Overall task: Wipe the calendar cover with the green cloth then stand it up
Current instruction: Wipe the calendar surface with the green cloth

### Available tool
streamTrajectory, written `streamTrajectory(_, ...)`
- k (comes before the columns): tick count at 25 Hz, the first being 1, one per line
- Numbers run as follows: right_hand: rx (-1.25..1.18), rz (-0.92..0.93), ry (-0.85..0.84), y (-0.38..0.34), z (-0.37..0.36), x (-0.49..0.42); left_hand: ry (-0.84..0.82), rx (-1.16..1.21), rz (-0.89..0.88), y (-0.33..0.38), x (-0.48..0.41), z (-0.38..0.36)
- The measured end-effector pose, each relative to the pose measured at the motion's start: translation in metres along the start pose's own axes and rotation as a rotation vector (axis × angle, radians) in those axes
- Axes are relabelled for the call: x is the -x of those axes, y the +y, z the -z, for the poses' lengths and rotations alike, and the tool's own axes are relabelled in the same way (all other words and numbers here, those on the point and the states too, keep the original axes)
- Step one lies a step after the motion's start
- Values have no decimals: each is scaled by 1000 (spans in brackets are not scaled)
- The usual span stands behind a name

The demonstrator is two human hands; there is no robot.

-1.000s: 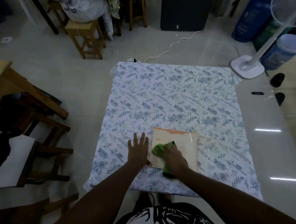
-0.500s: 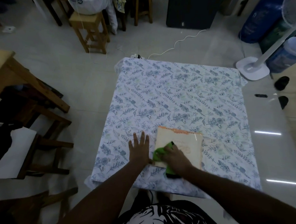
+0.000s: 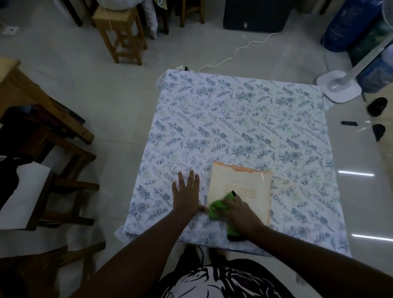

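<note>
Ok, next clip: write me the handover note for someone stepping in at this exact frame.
Left hand: open, flat on the floral tablecloth just left of the calendar, thumb near its lower left corner.
Right hand: closed on the green cloth, pressing it on the calendar's lower left part.
Calendar: lying flat near the table's front edge, binding at the far side, cover up.
Done: wiping is under way; how much of the cover is covered cannot be told.
Left: finish wiping, put the cloth aside, stand the calendar up.
</note>
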State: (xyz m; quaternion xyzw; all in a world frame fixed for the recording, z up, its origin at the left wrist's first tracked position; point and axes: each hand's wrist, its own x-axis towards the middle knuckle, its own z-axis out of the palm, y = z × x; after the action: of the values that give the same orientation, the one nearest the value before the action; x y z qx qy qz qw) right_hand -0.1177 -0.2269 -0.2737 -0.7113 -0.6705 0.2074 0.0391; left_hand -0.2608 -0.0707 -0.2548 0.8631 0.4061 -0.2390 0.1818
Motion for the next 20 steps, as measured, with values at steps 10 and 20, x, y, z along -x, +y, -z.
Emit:
streamTrajectory(10, 19, -26, -32, -17, -6, -2, 20, 14, 27, -2, 2, -1)
streamTrajectory(20, -12, -253, 39, -30, 6, -46, 16, 21, 6, -2, 5, -1)
